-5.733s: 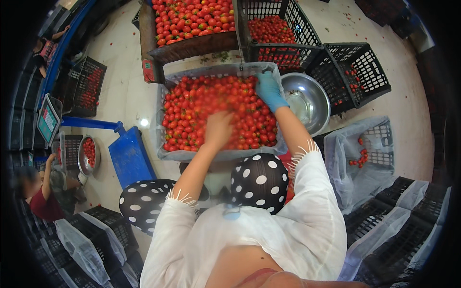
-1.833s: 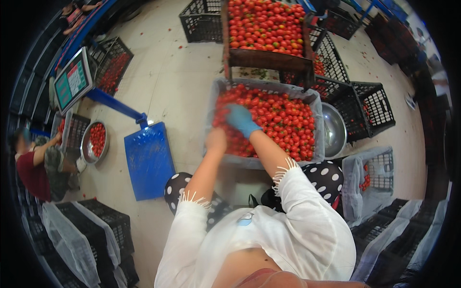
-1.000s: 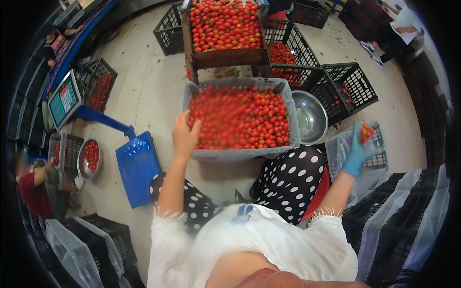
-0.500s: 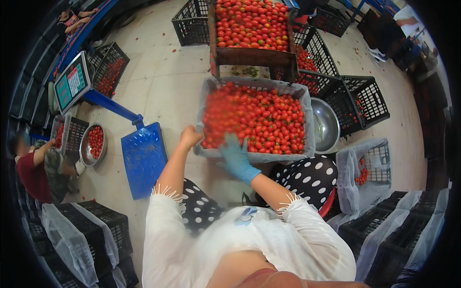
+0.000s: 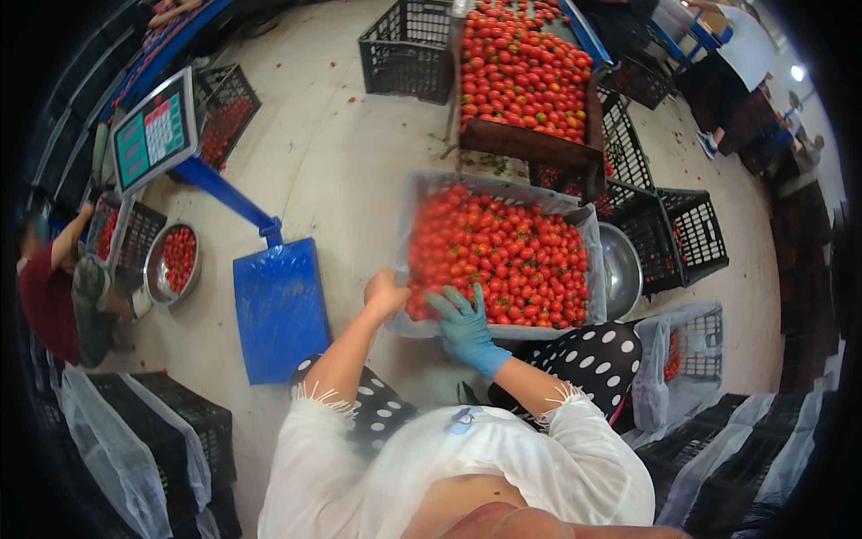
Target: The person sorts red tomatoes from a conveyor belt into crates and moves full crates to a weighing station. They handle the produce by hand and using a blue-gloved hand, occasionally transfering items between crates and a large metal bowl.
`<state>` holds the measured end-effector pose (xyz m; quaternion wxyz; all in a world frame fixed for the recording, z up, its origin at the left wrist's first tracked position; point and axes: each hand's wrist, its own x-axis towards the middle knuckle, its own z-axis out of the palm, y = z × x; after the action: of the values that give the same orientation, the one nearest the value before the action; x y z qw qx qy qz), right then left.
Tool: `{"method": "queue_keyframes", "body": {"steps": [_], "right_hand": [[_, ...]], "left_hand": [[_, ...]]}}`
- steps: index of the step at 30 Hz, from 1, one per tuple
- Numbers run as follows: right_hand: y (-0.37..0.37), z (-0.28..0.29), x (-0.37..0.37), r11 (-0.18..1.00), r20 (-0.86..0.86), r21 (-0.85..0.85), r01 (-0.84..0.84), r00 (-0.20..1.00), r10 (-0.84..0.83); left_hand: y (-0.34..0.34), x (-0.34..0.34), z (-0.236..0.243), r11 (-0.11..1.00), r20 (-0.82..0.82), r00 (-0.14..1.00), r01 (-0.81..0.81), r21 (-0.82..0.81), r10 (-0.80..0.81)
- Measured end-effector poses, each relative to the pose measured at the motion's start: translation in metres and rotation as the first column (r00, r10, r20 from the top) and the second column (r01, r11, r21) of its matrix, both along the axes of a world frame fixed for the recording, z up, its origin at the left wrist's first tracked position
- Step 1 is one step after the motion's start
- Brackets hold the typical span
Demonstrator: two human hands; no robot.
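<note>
A: In the head view, where are the cherry tomatoes [image 5: 521, 260]?
B: They fill the lined crate [image 5: 596, 269] in front of the person.
A: And the hands?
B: The right hand [image 5: 465, 325], gloved in blue, is spread wide over the crate's near edge. The bare left hand [image 5: 386, 295] curls at the near left corner. I can't tell if it pinches anything.
A: What's close by?
B: A shiny metal bowl [image 5: 621, 269] sits just right of the crate.

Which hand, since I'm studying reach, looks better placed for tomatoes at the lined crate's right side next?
Right, probably: the right hand spreads over the lined crate's near rim, closer to those tomatoes; the left hand is at its left corner.
</note>
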<state>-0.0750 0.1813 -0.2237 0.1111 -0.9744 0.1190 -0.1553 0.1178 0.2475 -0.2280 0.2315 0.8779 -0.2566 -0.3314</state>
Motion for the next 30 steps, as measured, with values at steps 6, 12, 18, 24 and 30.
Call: {"method": "queue_keyframes", "body": {"steps": [6,12,18,24,30], "right_hand": [[0.039,0.038,0.034,0.99,0.194,0.052,-0.131,0.974,0.118],[0.111,0.06,0.092,0.947,0.305,0.175,-0.27,0.929,0.208],[0.179,0.073,0.141,0.889,0.01,0.157,-0.43,0.901,0.434],[0.044,0.053,0.109,0.979,0.19,0.2,0.05,0.978,-0.089],[-0.099,-0.048,0.042,0.288,-0.502,0.757,0.587,0.804,-0.319]], "left_hand": [[0.057,0.022,0.034,0.951,0.119,0.974,-0.155,-0.266,0.192],[0.143,0.06,0.092,0.886,0.177,0.927,-0.24,-0.397,0.331],[0.247,0.091,0.093,0.797,0.095,0.86,-0.417,-0.437,0.501],[0.276,0.083,0.073,0.833,0.225,0.821,-0.439,-0.338,0.524],[0.279,0.083,0.075,0.844,0.363,0.766,-0.44,-0.307,0.531]]}}
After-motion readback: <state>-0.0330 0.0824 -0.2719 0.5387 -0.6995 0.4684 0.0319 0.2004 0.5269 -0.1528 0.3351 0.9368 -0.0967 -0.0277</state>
